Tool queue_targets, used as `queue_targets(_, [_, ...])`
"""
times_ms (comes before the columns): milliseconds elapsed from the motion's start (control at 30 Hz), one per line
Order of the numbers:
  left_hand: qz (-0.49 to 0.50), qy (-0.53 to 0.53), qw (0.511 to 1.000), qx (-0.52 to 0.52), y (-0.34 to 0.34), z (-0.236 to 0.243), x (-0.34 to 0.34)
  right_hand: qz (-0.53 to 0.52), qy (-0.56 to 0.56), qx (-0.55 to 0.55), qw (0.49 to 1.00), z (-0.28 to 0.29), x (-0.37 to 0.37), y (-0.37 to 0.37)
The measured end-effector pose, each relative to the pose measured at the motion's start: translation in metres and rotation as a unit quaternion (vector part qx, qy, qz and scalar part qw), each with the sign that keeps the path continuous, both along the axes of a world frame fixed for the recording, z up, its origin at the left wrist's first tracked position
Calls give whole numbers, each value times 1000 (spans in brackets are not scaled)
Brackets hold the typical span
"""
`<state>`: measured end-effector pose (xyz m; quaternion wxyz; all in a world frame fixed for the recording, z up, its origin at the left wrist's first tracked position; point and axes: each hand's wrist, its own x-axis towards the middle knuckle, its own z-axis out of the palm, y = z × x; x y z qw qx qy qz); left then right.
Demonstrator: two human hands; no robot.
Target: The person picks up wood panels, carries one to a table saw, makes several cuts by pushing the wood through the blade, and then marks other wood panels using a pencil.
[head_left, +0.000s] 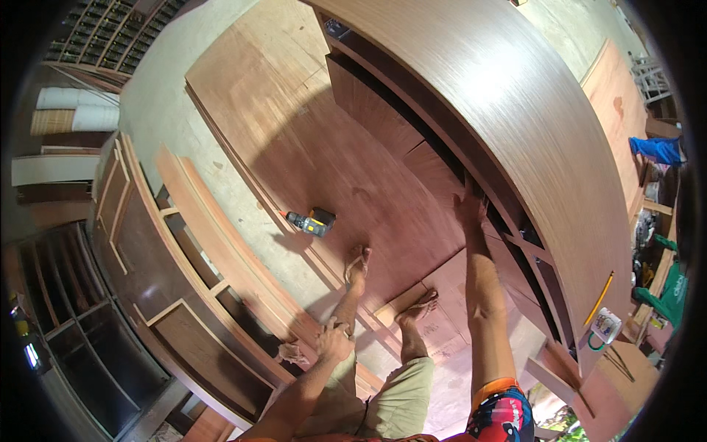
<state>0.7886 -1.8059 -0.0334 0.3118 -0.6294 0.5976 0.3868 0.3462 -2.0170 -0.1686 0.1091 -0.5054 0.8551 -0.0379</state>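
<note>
A large wood-grain cabinet (545,118) with a pale, shiny top curves across the right side. My right hand (470,209) reaches to its shaded front, fingers stretched against a brown panel (434,166) beside a dark gap; the fingertips are partly lost in shadow. My left hand (335,342) rests on my bent left leg near the knee, its fingers bent over it, with no tool visible in them. A black and yellow cordless drill (315,222) lies on a brown plywood sheet (294,132) ahead of my feet, apart from both hands.
A long wooden frame (202,214) and a dark panelled piece (155,258) stand at the left. On the cabinet's near right corner lie a yellow pencil (602,297) and a small white printed object (605,325) with a green edge. A green bag (672,293) sits far right.
</note>
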Motion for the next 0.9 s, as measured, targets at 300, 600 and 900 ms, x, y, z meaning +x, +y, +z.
queue_targets(300, [47, 24, 998, -29, 1, -3, 10, -30, 61, -72, 995, 16, 78, 8])
queue_targets(600, [39, 33, 998, -22, -3, 1, 8, -46, -1, 9, 999, 8, 151, 63])
queue_targets(900, [-64, 38, 995, -69, 7, 1, 2, -144, -225, 129, 955, 6, 178, 208])
